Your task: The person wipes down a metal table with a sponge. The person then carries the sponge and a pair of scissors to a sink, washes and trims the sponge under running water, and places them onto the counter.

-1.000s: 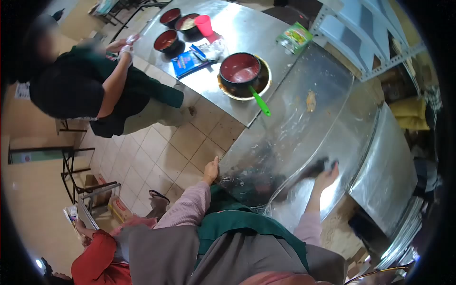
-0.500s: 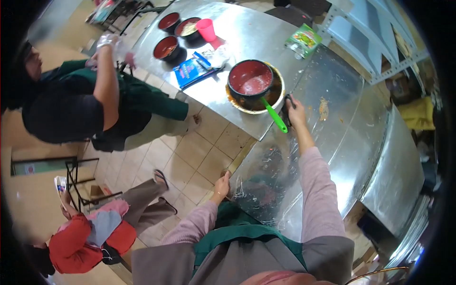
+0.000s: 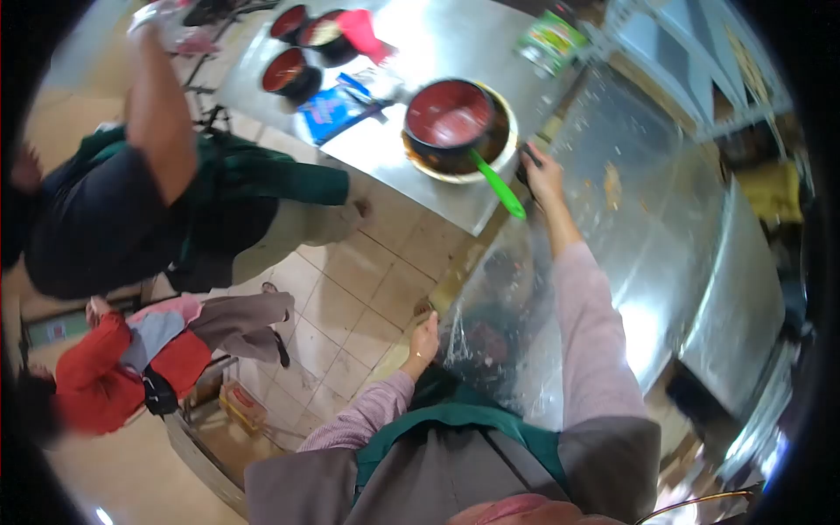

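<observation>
My right hand (image 3: pixel 546 179) is closed around the black handle of a pan (image 3: pixel 510 156) with a pale rim and brown contents. A bowl (image 3: pixel 448 114), red inside and black outside, sits over the pan and covers much of it. From beneath the bowl a bright green handle (image 3: pixel 497 185) sticks out towards me; its other end is hidden. My left hand (image 3: pixel 423 341) is low beside the edge of the near metal counter (image 3: pixel 499 297), its fingers loosely extended and nothing seen in them. Whether it touches the edge I cannot tell.
Several red-and-black bowls (image 3: pixel 289 73), a pink cup (image 3: pixel 360 33) and a blue packet (image 3: pixel 331 112) stand on the far metal table. A green packet (image 3: pixel 551 42) lies right. At left are a person in dark clothes (image 3: pixel 114 210) and another in red (image 3: pixel 96 359).
The view has shifted, and a gap now shows between the two metal tops near the pan handle. My left hand's fingers look straighter. The person in red has turned and moved left.
</observation>
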Motion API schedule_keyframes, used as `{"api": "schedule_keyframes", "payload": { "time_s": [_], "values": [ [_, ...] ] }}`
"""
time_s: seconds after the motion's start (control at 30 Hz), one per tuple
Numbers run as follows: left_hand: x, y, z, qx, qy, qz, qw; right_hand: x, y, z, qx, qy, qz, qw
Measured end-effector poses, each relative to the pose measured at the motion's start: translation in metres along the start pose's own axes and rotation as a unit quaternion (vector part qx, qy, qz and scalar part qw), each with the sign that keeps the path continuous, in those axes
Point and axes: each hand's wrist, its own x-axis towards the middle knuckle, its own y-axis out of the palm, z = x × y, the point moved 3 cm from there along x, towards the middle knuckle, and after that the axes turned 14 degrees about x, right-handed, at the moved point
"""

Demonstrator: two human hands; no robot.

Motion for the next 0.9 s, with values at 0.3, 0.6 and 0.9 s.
{"api": "schedule_keyframes", "payload": {
  "time_s": [0.3, 0.6, 0.9],
  "values": [
    [0.001, 0.016, 0.008, -0.034, 0.047, 0.037, 0.998, -0.094, -0.070, 0.035, -0.114, -0.186, -0.116, 0.969],
    [-0.010, 0.008, -0.007, -0.017, 0.026, 0.008, 0.999, -0.302, -0.303, -0.003, -0.375, -0.118, -0.477, 0.786],
    [0.004, 0.016, 0.014, -0.036, -0.022, -0.003, 0.999, -0.360, -0.349, -0.086, -0.478, 0.091, -0.494, 0.721]
  ]
}}
